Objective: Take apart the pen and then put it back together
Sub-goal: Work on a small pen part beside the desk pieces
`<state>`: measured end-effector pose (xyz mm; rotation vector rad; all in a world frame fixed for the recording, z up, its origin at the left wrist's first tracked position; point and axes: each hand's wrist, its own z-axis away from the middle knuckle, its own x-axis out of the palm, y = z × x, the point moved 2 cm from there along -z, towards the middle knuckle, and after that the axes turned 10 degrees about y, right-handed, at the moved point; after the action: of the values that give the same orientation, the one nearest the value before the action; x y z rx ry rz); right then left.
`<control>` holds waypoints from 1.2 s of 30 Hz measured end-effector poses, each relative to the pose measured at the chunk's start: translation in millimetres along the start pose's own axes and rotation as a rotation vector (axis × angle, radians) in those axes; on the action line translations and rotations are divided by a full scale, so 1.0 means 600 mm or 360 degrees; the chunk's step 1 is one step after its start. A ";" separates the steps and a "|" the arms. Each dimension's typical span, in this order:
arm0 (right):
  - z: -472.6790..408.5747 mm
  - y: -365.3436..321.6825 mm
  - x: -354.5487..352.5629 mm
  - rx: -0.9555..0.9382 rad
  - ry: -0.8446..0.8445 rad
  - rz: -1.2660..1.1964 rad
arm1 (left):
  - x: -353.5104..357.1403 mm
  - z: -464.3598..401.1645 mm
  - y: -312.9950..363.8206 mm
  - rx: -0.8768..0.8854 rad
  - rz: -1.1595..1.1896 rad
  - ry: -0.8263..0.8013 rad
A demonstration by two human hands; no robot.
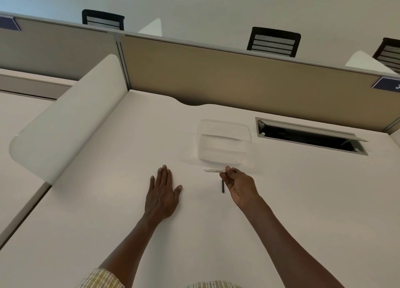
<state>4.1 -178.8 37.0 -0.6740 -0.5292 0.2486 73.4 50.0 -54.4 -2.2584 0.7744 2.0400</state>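
Observation:
My right hand (pixel 237 185) pinches one end of a white pen barrel (pixel 213 170) that points left, just above the white desk (pixel 108 201). A short black pen part (pixel 223 186) lies on the desk right beside that hand, partly hidden by the fingers. My left hand (pixel 162 192) lies flat on the desk, palm down, fingers together, holding nothing. It is about a hand's width left of the pen.
A clear plastic container (pixel 224 143) sits just beyond the pen. An open cable hatch (pixel 309 136) lies at the back right. A curved white divider (pixel 65 125) stands on the left, a tan partition (pixel 238 75) runs along the back, with black chairs behind it.

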 end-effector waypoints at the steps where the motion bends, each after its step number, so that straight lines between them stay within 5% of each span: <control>1: -0.003 0.001 0.001 -0.0037 0.0032 0.0012 | 0.000 0.000 0.000 0.0005 -0.0003 0.0006; 6: -0.014 -0.002 0.009 -0.0361 0.0240 0.0228 | 0.004 -0.001 -0.002 0.0004 -0.0013 -0.0005; 10: -0.010 -0.003 0.029 -0.1012 0.0253 0.0721 | 0.006 -0.001 -0.002 0.0005 -0.0032 0.0007; 16: 0.025 0.049 0.061 -0.1820 -0.0315 0.1592 | 0.006 -0.001 -0.003 0.0004 -0.0045 0.0005; 22: 0.058 0.080 0.080 -0.2470 -0.0638 0.1932 | 0.008 -0.001 -0.004 0.0004 -0.0023 0.0029; 36: 0.056 0.069 0.080 -0.2144 -0.0655 0.1997 | 0.002 0.000 -0.001 -0.0006 0.0010 0.0059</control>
<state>24.2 -111.1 50.4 -2.2801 -0.5600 1.2807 73.6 50.3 -56.0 -2.3048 0.7812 2.0094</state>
